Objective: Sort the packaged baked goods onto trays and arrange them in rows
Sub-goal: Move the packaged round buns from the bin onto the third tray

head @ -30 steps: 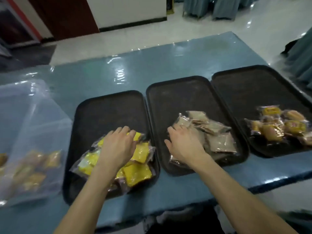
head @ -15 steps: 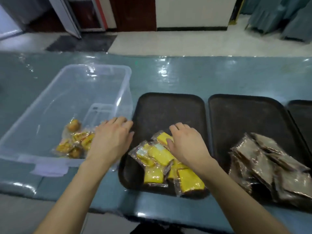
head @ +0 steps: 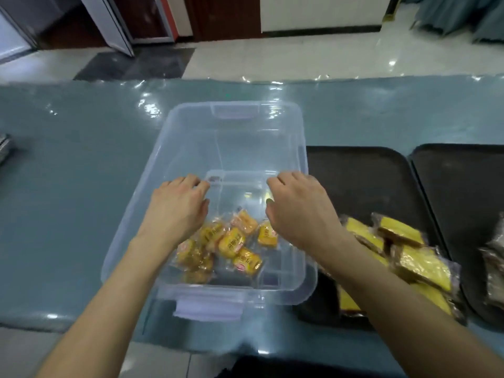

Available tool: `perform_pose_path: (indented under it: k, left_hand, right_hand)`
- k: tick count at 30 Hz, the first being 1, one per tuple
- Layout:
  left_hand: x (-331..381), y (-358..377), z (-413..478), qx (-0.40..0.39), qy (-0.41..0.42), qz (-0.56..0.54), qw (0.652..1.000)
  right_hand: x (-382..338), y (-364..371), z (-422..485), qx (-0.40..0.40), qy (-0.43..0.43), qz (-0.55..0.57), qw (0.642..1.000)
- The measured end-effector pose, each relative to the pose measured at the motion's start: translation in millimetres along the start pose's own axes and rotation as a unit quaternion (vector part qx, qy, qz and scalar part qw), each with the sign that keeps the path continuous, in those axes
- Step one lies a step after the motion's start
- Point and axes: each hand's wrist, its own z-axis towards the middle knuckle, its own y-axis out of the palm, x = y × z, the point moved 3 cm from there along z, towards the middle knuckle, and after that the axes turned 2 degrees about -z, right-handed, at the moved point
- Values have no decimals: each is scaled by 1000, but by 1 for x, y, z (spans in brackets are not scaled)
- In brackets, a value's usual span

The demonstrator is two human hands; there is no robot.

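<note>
Hands: the left hand (head: 177,211) and right hand (head: 298,214) are held side by side over the clear bin (head: 302,137), palms down and fingers loosely bent. Nothing is seen gripped in either.
Change: a second ago the hands were laid on the piles on two trays. Half a second ago the left had reached the bin's edge while the right was on the yellow packs. Now both are brought over the bin, and the view has been swung left with them.
Bin contents: a small heap of orange-wrapped cakes (head: 231,241) is left at the near end, just below and between the hands.
Trays: on the tray (head: 360,181) just right of the bin, yellow packs (head: 420,263) are piled at the near end, not in rows. On the next tray (head: 463,186), brown packs (head: 495,268) are glimpsed at the picture's edge.
Tabletop: the bin and trays are carried on the glossy blue-green tabletop (head: 81,186).
Meaning for the task: another pick from the bin is judged to be starting. Sorting seems nearly done, but arranging in rows is not yet begun.
</note>
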Motion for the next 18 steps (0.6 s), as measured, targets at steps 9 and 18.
perform_pose_path:
  k: [9,18]
  left_hand:
    - [-37,60,43,-374,116,-34,919]
    - [-23,118,72,-460,116,23,880]
  right_hand:
    - [-47,97,72,-387,47,37,920]
    - [-58,195,91,-466,102,138,868]
